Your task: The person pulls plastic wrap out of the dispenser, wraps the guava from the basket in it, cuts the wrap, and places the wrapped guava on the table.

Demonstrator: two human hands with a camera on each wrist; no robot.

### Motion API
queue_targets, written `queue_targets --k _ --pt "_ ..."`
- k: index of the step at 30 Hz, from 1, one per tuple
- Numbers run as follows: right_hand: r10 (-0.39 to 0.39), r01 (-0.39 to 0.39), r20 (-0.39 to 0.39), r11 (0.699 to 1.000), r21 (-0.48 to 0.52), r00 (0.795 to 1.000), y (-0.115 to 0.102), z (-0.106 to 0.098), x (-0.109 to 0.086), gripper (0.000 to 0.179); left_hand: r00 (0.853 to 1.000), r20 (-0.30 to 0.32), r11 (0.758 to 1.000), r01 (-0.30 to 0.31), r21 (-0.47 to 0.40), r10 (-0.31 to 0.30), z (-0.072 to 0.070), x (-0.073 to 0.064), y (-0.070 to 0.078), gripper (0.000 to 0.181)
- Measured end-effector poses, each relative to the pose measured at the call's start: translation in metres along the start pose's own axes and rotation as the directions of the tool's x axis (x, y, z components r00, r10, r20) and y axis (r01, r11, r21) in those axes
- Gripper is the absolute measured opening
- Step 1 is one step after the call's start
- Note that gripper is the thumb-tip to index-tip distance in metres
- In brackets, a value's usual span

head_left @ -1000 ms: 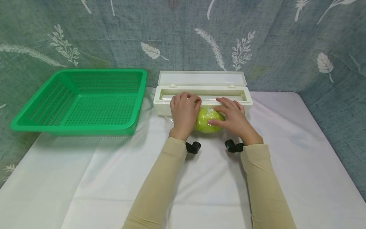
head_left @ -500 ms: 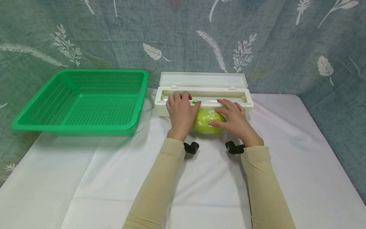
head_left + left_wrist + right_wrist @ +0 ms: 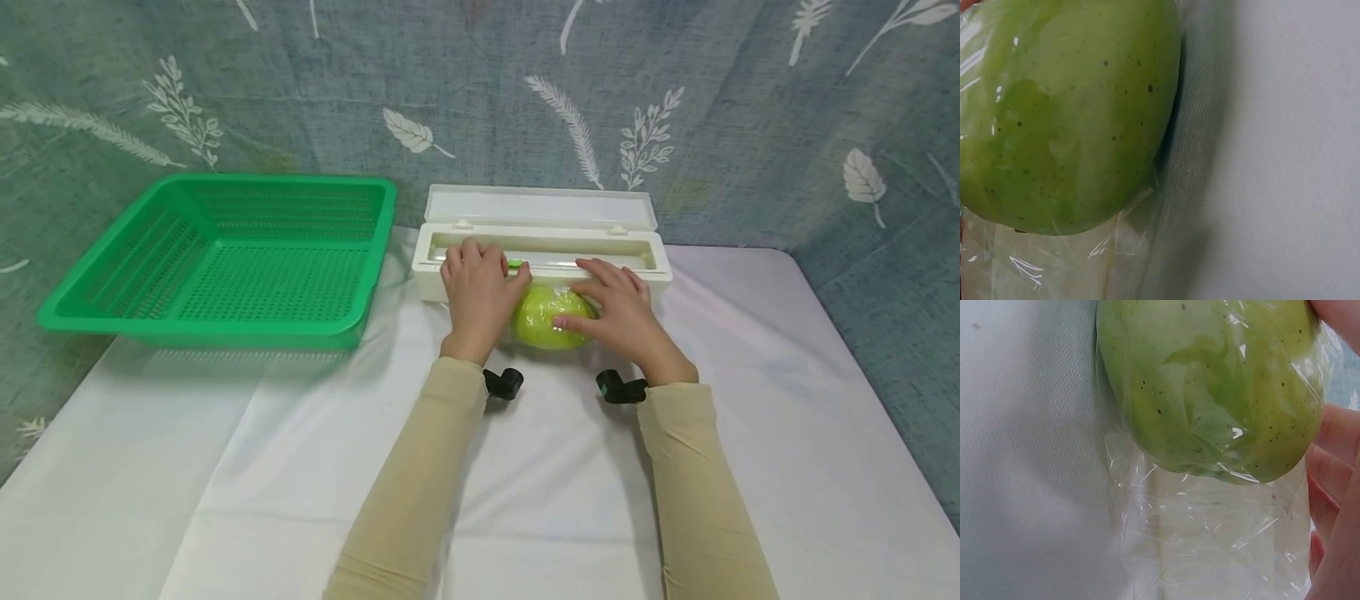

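Observation:
A yellow-green mango in clear cling film lies against the front of a white cling film dispenser. Dark speckles show on the mango in the left wrist view. My left hand rests over the dispenser's front rail, its thumb beside a small bright green slide cutter. My right hand is spread, thumb on the mango and longer fingers on the rail. Loose cling film stretches beside the mango in the right wrist view. The undersides of the left fingers are hidden.
The dispenser's lid is raised at the back. A green perforated basket stands on the left. White cloth covers the table, and a patterned grey-blue curtain hangs behind it.
My left hand has drifted slightly left and opened a little around the green slide cutter, which shows more now. The right hand stays at the mango. The whole view has shifted a little.

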State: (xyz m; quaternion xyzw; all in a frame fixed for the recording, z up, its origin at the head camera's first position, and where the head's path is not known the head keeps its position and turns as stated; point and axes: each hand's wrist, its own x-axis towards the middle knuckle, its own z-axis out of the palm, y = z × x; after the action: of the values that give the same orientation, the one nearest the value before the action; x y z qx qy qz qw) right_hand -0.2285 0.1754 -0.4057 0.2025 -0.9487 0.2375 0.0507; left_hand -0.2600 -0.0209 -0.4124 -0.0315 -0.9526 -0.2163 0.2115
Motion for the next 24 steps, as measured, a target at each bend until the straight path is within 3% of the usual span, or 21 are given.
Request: queue_targets --k 10,18,24 --pt "0.002 -0.002 -0.007 1.000 0.007 1.000 0.0015 0.0004 -0.0005 0.066 1.000 -0.008 0.999 -0.027 -0.017 0.027 -0.0004 0.0009 -0.0038 0.033" --pt "-0.004 0.005 -0.010 1.000 0.005 1.000 0.0011 -0.0001 0.0003 0.066 1.000 -0.008 0.999 -0.014 -0.047 0.013 -0.0024 0.0014 -0.0049 0.032" --pt "-0.008 0.008 -0.015 1.000 0.003 1.000 0.0016 0.0003 -0.0004 0.066 0.995 -0.069 0.998 0.070 -0.008 -0.070 0.0021 0.0001 -0.0088 0.038"
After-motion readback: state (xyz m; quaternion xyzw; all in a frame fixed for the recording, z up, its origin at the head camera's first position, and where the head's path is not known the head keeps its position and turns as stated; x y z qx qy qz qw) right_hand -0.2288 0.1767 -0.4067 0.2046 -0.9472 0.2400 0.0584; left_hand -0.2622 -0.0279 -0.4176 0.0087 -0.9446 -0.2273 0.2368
